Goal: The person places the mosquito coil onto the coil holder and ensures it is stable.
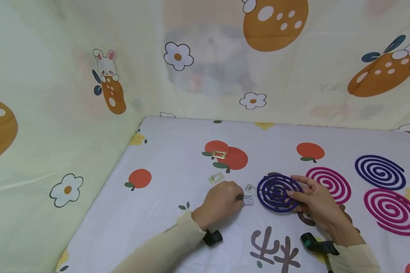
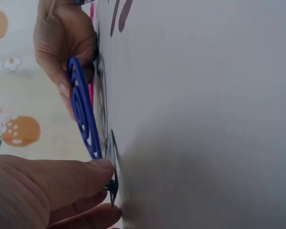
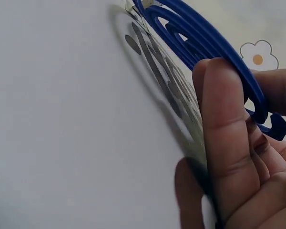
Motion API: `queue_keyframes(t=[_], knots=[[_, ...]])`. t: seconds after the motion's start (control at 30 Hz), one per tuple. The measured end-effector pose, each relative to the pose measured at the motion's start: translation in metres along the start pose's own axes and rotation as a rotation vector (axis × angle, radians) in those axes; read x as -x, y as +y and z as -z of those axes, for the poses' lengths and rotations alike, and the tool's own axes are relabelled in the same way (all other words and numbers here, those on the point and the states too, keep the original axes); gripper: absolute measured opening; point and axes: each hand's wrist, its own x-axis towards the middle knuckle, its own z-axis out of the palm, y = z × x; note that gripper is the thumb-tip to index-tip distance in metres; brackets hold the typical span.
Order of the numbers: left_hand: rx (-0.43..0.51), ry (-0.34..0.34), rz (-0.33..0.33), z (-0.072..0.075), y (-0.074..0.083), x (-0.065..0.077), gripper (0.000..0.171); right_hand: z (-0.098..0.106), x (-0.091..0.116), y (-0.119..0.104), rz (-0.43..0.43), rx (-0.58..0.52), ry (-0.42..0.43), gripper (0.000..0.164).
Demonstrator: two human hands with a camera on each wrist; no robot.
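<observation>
My right hand (image 1: 317,201) holds a dark blue mosquito coil (image 1: 277,192) by its right edge, thumb on top and fingers underneath. The coil is tilted a little above the cloth, as the right wrist view (image 3: 205,38) shows its shadow below. My left hand (image 1: 222,199) pinches a small silver metal coil stand (image 1: 248,200) low over the table, left of the coil. In the left wrist view the stand (image 2: 113,186) stands thin and edge-on by the fingertips, with the coil's lower edge close to the thumb.
Another metal stand (image 1: 250,188) lies behind the coil's left edge. Farther back are a pale stand (image 1: 216,178) and a gold one (image 1: 219,154). To the right lie pink coils (image 1: 329,185) (image 1: 391,207) and a blue coil (image 1: 380,173). Patterned cloth (image 1: 177,83) walls the back and left.
</observation>
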Motion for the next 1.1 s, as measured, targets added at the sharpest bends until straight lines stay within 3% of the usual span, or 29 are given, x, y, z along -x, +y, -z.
queue_keyframes(t=[0.2, 0.33, 0.53, 0.9, 1.1], knots=[[-0.065, 0.024, -0.099, -0.008, 0.004, -0.001, 0.011, 0.003, 0.010, 0.008, 0.003, -0.079, 0.002, 0.065], [-0.059, 0.027, -0.134, -0.011, 0.007, -0.001, 0.013, 0.004, 0.013, 0.010, 0.017, -0.102, 0.001, 0.062], [-0.034, 0.014, -0.144, -0.016, 0.016, -0.003, 0.014, 0.004, 0.015, 0.011, 0.024, -0.127, 0.019, 0.060], [-0.101, 0.015, -0.156, -0.025, 0.034, -0.009, 0.018, 0.010, 0.017, 0.017, 0.057, -0.195, -0.012, 0.054], [-0.031, -0.067, -0.127, -0.017, 0.030, -0.002, 0.031, 0.009, 0.016, 0.016, 0.053, -0.193, -0.008, 0.062]])
